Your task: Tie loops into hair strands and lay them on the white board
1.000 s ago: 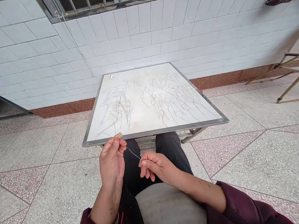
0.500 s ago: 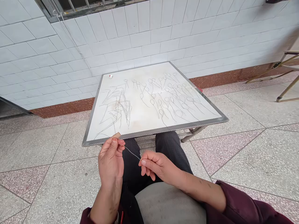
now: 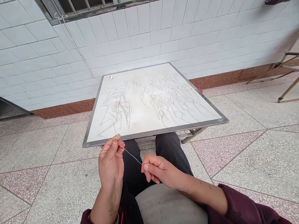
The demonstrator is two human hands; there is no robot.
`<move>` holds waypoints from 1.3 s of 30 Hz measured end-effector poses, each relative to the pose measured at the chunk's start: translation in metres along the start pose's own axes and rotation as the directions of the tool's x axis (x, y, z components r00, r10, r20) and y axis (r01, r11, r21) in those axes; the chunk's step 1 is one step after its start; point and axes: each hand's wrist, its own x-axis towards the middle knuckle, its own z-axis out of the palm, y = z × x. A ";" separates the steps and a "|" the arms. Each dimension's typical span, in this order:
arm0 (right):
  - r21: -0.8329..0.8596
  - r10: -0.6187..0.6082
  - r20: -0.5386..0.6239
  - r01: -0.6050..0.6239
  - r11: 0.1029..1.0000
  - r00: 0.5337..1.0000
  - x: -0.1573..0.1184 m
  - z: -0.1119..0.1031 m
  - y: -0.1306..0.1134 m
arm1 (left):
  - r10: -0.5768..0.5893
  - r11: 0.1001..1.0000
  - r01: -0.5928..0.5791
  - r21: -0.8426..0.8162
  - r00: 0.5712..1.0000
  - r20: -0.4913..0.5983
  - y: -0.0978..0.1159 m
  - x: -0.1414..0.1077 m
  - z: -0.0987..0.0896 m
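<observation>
My left hand (image 3: 111, 160) pinches a small tan block (image 3: 117, 137), possibly wood, between thumb and fingers near the table's front edge. A thin wire (image 3: 132, 155) runs from there down to my right hand (image 3: 155, 169), whose thumb and forefinger are closed on its end. The wire's other end sticks out left of the block, over the table corner. On the white table (image 3: 144, 121) lie a tangle of bent wires (image 3: 118, 105) at left and several wires with looped ends (image 3: 173, 99) at right.
A small white-and-red object (image 3: 111, 77) sits at the table's far left corner. The tiled wall (image 3: 140, 40) stands just behind the table. A metal-framed chair or stand (image 3: 283, 74) is off to the right. My legs (image 3: 170, 146) reach under the front edge.
My right hand has moved slightly right and down, away from my left. More wire shows between the hands, and the end left of the block has shortened and straightened.
</observation>
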 end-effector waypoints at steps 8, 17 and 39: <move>-0.066 0.043 -0.087 -0.049 0.997 0.995 -0.011 -0.013 0.014 | 0.147 0.989 -0.148 0.006 0.977 -0.157 0.017 0.013 -0.008; -0.352 -0.179 -0.196 0.101 0.931 0.964 0.027 -0.007 -0.012 | 0.159 0.983 -0.150 0.110 0.984 -0.085 0.010 0.006 -0.006; -0.239 -0.058 -0.193 0.011 0.971 0.980 0.044 0.000 0.020 | 0.047 0.987 -0.049 0.153 0.999 0.018 -0.014 0.013 -0.013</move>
